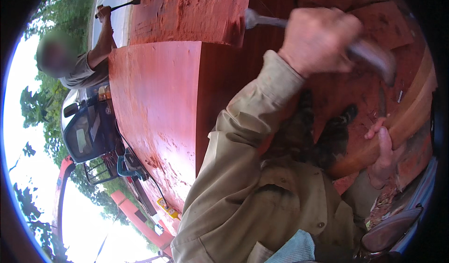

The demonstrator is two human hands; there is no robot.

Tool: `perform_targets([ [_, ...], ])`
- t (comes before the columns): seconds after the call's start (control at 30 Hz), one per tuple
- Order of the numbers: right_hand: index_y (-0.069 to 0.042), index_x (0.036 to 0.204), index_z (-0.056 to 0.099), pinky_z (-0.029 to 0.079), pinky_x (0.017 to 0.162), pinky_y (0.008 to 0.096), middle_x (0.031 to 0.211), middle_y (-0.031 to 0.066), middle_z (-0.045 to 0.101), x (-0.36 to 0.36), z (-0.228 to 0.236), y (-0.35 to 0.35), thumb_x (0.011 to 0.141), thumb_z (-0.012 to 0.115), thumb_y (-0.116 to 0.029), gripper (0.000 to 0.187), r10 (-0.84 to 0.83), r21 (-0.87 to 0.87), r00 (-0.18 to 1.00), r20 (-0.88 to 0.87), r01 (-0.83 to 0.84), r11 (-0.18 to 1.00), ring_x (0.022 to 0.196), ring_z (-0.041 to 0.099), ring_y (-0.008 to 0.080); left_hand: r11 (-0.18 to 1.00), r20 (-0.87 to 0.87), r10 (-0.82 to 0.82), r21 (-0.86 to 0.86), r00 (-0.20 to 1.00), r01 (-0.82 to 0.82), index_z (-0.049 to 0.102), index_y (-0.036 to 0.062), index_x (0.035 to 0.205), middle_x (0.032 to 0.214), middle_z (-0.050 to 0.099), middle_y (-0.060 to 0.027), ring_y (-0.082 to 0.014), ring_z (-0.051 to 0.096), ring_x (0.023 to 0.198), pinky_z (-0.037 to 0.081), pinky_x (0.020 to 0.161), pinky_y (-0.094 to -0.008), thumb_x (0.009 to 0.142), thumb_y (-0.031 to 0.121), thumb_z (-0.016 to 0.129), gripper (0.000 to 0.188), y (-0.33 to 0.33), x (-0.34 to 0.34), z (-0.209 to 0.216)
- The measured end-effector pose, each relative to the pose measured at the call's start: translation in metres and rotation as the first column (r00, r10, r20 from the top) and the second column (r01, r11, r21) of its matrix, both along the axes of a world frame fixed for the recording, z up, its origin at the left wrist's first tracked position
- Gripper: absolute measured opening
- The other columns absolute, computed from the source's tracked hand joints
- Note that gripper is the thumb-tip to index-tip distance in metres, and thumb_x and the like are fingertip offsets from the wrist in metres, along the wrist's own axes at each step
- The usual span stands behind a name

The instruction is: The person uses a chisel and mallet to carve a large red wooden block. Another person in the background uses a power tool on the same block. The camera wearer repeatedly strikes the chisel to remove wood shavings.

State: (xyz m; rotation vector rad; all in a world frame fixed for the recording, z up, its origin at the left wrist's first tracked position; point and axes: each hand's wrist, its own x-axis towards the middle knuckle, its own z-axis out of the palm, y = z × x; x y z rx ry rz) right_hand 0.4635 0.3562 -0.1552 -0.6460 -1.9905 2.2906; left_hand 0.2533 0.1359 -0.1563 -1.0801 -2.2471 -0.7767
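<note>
At the lower edge, a pale blue cloth (pixel 295 248) is running out of the picture, and a dark rounded object (pixel 392 230) beside the shirt (pixel 292 202) is too cut off to identify. The right hand (pixel 382 153) is grasping a brown wooden bar (pixel 409 111), which is crossing in front of part of the palm; the bar's lower end is disappearing beside the shirt. Just past the fingers, a thin grey strip (pixel 382 101) is showing, its kind unclear. Two patterned boots (pixel 334 132) are standing in shadow, the sleeve (pixel 257 99) partly covering that area. Farther out, the left hand (pixel 322 41) is clenching a pale tool (pixel 269 21) around its middle; blur is smearing the lower end, so its shape is hard to read. The tool's upper tip is lying near the corner of a rough red block (pixel 191 13), whether touching I cannot tell. Against it, a smooth-faced red block (pixel 156 99) is filling the middle, the sleeve hiding its lower corner. Along its far edge, a teal power tool (pixel 132 165), a cable and a yellow box (pixel 167 208) are resting. Beyond, a co-worker (pixel 84 71) is holding a dark-headed tool (pixel 122 6), the block hiding the lower body. A vehicle (pixel 86 134) and trees are standing behind, the sky glaring white.
</note>
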Motion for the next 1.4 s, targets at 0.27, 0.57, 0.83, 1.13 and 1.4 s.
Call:
perform_targets([
  [0.27, 0.008, 0.12, 0.057, 0.051, 0.079, 0.0336, 0.095, 0.0137, 0.064, 0.003, -0.014, 0.015, 0.095, 0.066, -0.004, 0.03, 0.094, 0.05, 0.995, 0.035, -0.096, 0.994, 0.082, 0.06, 0.0185, 0.995, 0.18, 0.064, -0.084, 0.982, -0.049, 0.065, 0.0152, 0.083, 0.073, 0.067, -0.0043, -0.029, 0.071, 0.068, 0.055, 0.056, -0.0434, 0.059, 0.027, 0.083, 0.032, -0.006, 0.015, -0.006],
  [0.57, 0.008, 0.134, 0.05, 0.051, 0.08, 0.0359, 0.098, 0.015, 0.062, -0.041, 0.013, 0.012, 0.097, 0.064, -0.013, 0.045, -0.023, -0.058, 0.989, -0.145, 0.015, 0.998, 0.081, 0.058, 0.0206, 0.995, 0.161, 0.099, -0.021, 0.982, -0.097, 0.062, 0.0128, 0.073, 0.067, 0.065, -0.0064, -0.0311, 0.07, 0.063, 0.053, 0.052, -0.0449, 0.061, 0.025, 0.078, 0.023, -0.017, 0.009, -0.009],
  [0.83, 0.002, 0.118, 0.064, 0.051, 0.082, 0.0351, 0.1, 0.01, 0.064, -0.061, 0.009, -0.013, 0.089, 0.08, -0.008, 0.035, 0.303, 0.485, 0.953, -0.021, -0.256, 0.836, 0.094, 0.062, 0.0167, 0.992, 0.15, 0.105, -0.085, 0.983, -0.093, 0.063, 0.0139, 0.074, 0.067, 0.066, -0.007, -0.031, 0.071, 0.064, 0.055, 0.054, -0.045, 0.062, 0.026, 0.078, 0.023, -0.033, -0.004, -0.016],
  [1.13, 0.003, 0.131, 0.061, 0.05, 0.098, 0.0429, 0.114, 0.0165, 0.066, -0.056, -0.005, -0.014, 0.093, 0.076, -0.013, 0.044, 0.446, 0.413, 0.894, 0.039, -0.42, 0.808, 0.102, 0.064, 0.0262, 0.993, 0.216, 0.037, -0.117, 0.976, -0.012, 0.064, 0.0133, 0.079, 0.07, 0.063, -0.0071, -0.0307, 0.071, 0.068, 0.055, 0.056, -0.0436, 0.065, 0.023, 0.08, 0.024, -0.044, 0.006, -0.023],
  [1.4, 0.002, 0.12, 0.061, 0.053, 0.08, 0.0341, 0.098, 0.0088, 0.066, -0.031, -0.002, 0.006, 0.094, 0.073, -0.004, 0.029, 0.118, 0.027, 0.987, 0.11, -0.122, 0.992, 0.084, 0.063, 0.0175, 0.97, -0.014, 0.172, 0.178, 0.985, -0.167, 0.062, 0.0116, 0.084, 0.076, 0.063, -0.0086, -0.0319, 0.068, 0.068, 0.055, 0.059, -0.0425, 0.054, 0.021, 0.084, 0.039, -0.021, -0.013, 0.009],
])
